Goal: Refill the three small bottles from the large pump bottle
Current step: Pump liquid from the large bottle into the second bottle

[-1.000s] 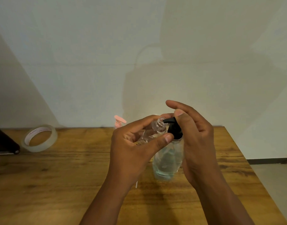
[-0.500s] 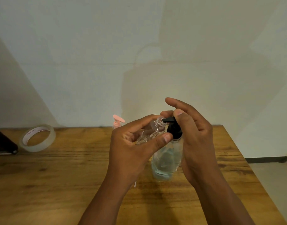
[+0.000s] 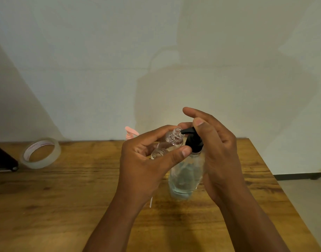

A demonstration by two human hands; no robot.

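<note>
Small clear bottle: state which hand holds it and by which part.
The left hand holds the small clear bottle by its body, thumb just below the open neck, which is tilted toward the black pump nozzle.

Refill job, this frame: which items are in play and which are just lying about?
In play:
- small clear bottle, open, held tilted by left hand
- large pump bottle, nozzle at the small bottle's mouth
- right hand, thumb on the black pump head
- pink-topped bottle behind the left hand, probably another one to fill

Lying about:
- tape roll
- dark object at the table's left edge
</note>
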